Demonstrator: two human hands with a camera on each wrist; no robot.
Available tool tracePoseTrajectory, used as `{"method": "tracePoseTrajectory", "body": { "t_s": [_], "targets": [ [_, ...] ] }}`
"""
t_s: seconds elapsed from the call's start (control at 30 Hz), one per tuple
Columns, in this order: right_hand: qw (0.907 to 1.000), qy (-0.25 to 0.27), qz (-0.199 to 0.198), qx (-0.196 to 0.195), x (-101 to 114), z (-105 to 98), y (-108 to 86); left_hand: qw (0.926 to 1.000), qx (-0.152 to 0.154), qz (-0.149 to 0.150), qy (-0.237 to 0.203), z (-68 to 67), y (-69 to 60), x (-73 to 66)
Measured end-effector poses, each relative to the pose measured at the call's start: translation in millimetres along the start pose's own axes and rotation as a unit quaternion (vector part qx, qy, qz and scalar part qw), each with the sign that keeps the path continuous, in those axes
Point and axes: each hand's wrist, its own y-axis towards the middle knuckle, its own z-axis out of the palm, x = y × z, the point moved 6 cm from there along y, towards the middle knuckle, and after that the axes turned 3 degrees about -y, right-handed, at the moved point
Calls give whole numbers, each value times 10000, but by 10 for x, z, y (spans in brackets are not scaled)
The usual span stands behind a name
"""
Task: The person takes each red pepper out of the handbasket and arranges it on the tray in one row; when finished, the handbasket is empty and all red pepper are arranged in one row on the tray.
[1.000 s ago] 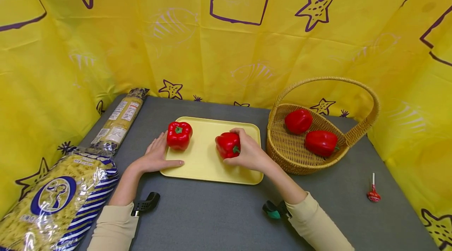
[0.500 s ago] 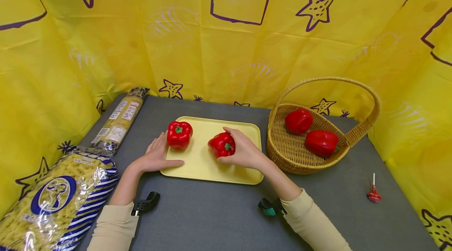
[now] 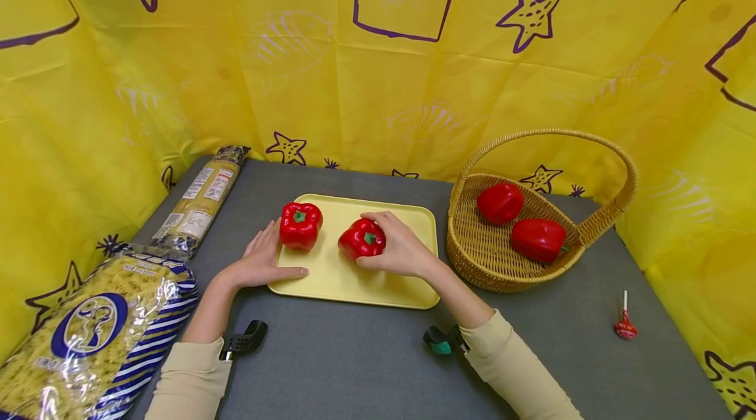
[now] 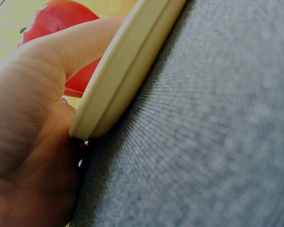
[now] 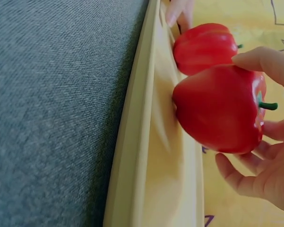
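Observation:
In the head view my right hand grips a red bell pepper between thumb and fingers, its green stem tilted up. The right wrist view shows that pepper low over the yellow tray; whether it touches the tray is unclear. My left hand rests at the left edge of the tray, thumb laid straight over the rim and fingers stretched along the side. A second red bell pepper stands on the tray's left part, stem up, close to the left fingers.
A wicker basket with a tall handle stands right of the tray, holding two red bell peppers. A lollipop lies at the far right. Pasta bags and a long pasta pack lie left. Yellow cloth encloses the table.
My right hand has moved left over the tray with the bell pepper, bringing it nearer the standing one; its stem has turned upward. The left hand has stayed put.

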Motion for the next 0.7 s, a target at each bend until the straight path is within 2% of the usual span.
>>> {"method": "tracePoseTrajectory", "body": {
  "t_s": [0.33, 0.7],
  "targets": [
    [9999, -102, -102, 94, 77, 45, 125, 10000, 29, -47, 13, 12, 6, 16],
    [9996, 255, -33, 105, 137, 80, 230, 10000, 21, -11, 4, 0, 4, 0]
  ]
}}
